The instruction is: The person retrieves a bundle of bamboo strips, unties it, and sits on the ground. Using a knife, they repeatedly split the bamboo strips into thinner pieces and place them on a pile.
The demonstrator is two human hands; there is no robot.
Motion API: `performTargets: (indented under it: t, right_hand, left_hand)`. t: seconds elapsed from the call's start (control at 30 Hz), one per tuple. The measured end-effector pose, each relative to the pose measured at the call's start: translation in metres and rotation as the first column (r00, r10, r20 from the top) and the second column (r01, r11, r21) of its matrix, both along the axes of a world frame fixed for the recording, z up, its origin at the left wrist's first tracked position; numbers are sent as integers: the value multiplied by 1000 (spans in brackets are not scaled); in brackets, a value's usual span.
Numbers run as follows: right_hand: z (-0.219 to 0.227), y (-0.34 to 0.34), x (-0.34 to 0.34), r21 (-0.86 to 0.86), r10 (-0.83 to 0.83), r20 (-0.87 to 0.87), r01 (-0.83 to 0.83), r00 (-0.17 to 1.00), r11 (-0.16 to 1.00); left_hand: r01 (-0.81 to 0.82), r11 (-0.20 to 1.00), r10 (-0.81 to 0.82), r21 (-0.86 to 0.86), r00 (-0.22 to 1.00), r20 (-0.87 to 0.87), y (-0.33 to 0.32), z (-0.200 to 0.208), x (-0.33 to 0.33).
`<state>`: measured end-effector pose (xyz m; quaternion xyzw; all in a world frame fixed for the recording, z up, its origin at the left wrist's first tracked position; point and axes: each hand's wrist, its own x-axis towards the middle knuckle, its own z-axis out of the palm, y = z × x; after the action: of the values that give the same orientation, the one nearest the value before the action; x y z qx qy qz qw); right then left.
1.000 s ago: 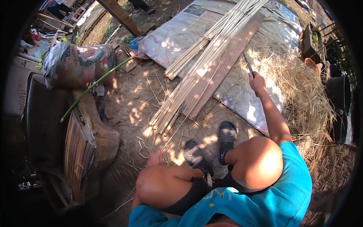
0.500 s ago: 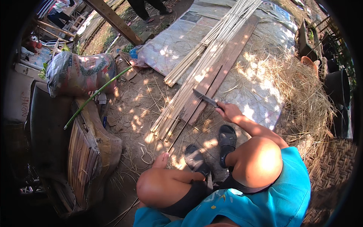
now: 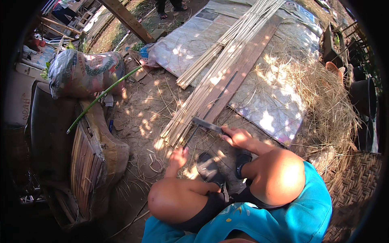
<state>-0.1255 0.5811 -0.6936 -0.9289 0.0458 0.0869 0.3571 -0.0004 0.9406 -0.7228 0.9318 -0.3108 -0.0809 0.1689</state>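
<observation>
My right hand (image 3: 238, 137) is closed round the handle of a knife (image 3: 207, 124). Its blade points left and lies across a thin dark strip (image 3: 223, 92), near the close end of a long brown plank (image 3: 249, 67). The strip runs along the plank, and my left hand (image 3: 177, 157) grips its near end in front of my left knee. Whether the blade cuts into the strip cannot be made out. Just left of the plank lie many long pale split strips (image 3: 206, 92), probably bamboo, with a shorter bundle (image 3: 200, 66) beside them.
A pale sheet (image 3: 178, 54) covers the ground beyond. Dry shavings (image 3: 324, 101) are heaped at right, near a woven mat (image 3: 354, 190). Stuffed sack (image 3: 87, 75), green stalk (image 3: 103, 97) and wooden block (image 3: 115, 148) stand left. Another person's feet (image 3: 163, 15) show at the top.
My right hand has drawn the knife nearer and to the left along the strip. My left hand has moved forward with the strip's end. The other person's feet have shifted slightly.
</observation>
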Motion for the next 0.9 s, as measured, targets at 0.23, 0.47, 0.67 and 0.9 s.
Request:
performTargets:
  t: [0.23,0.47,0.67,0.9]
  right_hand:
    - [-19,-201,16,-245,-587,234,631,775,736]
    - [-6,-60,11,-97,-160,168,178,973,979]
    - [-13,-150,30,-211,-587,155,607,795,766]
    - [43,-126,30,19,-529,257,543,809,840]
  left_hand:
    - [292,943,-304,158,951,55,16,-12,14]
    - [142,986,-55,90,777,-627,-33,43,36]
    - [-26,997,72,69,528,-846,51,16,38]
    - [-196,951,272,241,900,-341,15,28,-1]
